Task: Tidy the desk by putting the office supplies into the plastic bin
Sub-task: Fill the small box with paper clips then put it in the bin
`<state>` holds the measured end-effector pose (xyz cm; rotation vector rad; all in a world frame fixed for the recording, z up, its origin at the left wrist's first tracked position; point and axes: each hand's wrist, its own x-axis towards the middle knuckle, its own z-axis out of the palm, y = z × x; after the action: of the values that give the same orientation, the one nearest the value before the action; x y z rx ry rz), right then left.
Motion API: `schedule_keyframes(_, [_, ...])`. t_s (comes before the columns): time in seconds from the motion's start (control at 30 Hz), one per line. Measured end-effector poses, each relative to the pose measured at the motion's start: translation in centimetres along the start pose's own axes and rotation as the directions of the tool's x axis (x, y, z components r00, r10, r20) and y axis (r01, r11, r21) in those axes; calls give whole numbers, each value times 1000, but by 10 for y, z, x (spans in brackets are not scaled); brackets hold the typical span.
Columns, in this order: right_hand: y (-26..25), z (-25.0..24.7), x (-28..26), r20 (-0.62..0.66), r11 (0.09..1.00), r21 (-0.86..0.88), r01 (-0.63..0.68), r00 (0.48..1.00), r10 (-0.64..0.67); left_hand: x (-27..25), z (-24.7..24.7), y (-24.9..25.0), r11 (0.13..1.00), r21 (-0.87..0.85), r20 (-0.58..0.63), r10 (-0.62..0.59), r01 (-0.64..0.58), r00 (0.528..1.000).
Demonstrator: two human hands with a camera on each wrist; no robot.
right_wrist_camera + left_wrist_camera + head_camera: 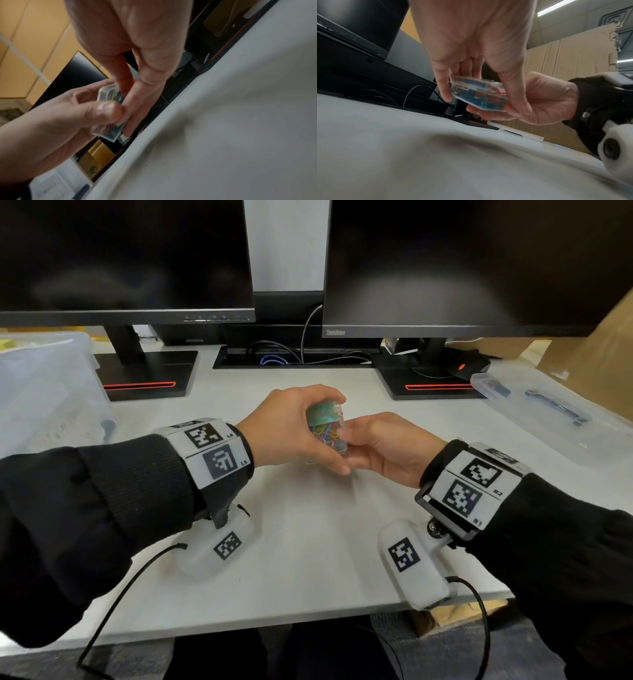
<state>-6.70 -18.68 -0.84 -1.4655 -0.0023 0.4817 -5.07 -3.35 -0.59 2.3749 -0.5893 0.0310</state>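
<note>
**Q:** State the grip condition.

**A:** My left hand (291, 429) clamps the clear paper-clip box (325, 429) from above, thumb on the near face and fingers curled over the far face. My right hand (387, 450) pinches the same box from the right side and below, fingers curled under it. The box is held clear of the desk (308, 542), above its middle.

**Q:** Orientation of the box?

**A:** In the head view the long axis runs roughly upright, green-labelled end up and tipped away from me. Coloured clips fill the lower part.

**Q:** Surroundings and obstructions?

**A:** Two dark monitors (462, 268) stand behind, their stands on the desk. The plastic bin (44, 392) sits at far left, well apart from the box. A shallow clear case (548, 412) holding a dark pen-like item lies at right. Cardboard (599, 354) leans at far right. Nothing lies between the box and the bin
</note>
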Motion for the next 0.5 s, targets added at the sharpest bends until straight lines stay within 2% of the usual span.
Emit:
schedule_keyframes(0.17, [2, 10, -1, -27, 998, -12, 55, 998, -55, 1, -1, 4, 996, 32, -85, -75, 78, 994])
schedule_keyframes(0.3, [-2, 14, 0, -62, 997, -18, 74, 995, -75, 4, -2, 5, 990, -16, -168, -137, 137, 976])
schedule_keyframes(0.4, [-5, 15, 1, -73, 998, 53, 41, 997, -37, 4, -1, 6, 990, 11, -173, -134, 138, 976])
schedule_keyframes(0.5, [-8, 13, -1, -8, 993, 108, 39, 999, -39, 5, -1, 6, 993, 29, -151, -108, 113, 983])
